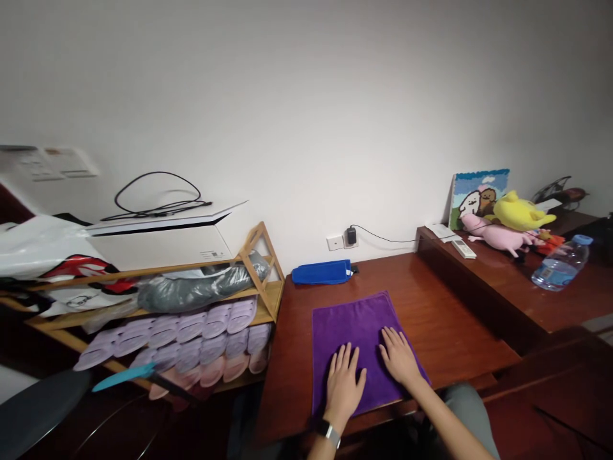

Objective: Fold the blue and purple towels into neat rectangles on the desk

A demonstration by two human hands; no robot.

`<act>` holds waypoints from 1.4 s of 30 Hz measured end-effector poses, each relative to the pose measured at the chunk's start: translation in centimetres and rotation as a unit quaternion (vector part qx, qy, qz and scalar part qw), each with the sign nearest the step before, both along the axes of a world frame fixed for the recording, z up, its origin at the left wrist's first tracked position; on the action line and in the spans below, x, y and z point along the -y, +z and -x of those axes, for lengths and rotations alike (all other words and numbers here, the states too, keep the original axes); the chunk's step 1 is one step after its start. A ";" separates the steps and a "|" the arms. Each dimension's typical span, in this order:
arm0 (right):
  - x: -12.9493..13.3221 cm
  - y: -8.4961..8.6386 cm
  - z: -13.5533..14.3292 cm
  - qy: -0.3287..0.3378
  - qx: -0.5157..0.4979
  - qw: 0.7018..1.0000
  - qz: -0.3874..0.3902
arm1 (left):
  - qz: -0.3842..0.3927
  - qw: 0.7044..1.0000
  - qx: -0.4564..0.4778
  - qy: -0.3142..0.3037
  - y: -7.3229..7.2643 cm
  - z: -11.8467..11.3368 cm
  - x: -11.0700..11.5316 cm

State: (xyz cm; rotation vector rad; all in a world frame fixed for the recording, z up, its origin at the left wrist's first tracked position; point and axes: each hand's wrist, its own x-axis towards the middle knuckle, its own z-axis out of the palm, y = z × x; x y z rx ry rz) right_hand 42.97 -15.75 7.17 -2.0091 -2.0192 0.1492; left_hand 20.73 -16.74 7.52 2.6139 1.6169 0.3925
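Note:
A purple cloth lies spread out on the reddish-brown wooden desk, its near edge close to the desk's front. My left hand, with a watch on the wrist, rests palm down on the left part of the cloth, fingers stretched out. On the cloth's right part my right hand also lies flat, fingers extended. Neither hand grips anything. Beyond the cloth, near the wall, is a blue folded fabric item.
At right, a higher desktop holds a water bottle, plush toys, a remote and a picture. A wooden rack with several slippers and a white box stands left. A black charger is plugged in.

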 end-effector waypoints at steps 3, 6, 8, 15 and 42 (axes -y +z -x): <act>-0.9 0.2 0.9 0.032 -0.004 0.999 0.026 | 0.019 0.998 -0.003 -0.067 0.5 -0.5 -1.0; -1.1 -0.7 0.7 0.038 -0.002 0.998 0.051 | 0.014 0.996 -0.009 -0.087 -0.4 1.1 -0.7; -0.9 -1.3 0.3 0.035 -0.003 0.998 0.051 | 0.002 0.996 -0.014 -0.083 -1.1 2.8 -0.1; -0.7 -1.7 0.2 0.030 -0.002 0.998 0.053 | 0.000 0.997 -0.020 -0.070 -1.6 5.1 1.1; -0.5 -1.8 0.3 0.030 -0.009 0.998 0.046 | 0.077 0.995 0.029 -0.063 -0.6 5.0 1.1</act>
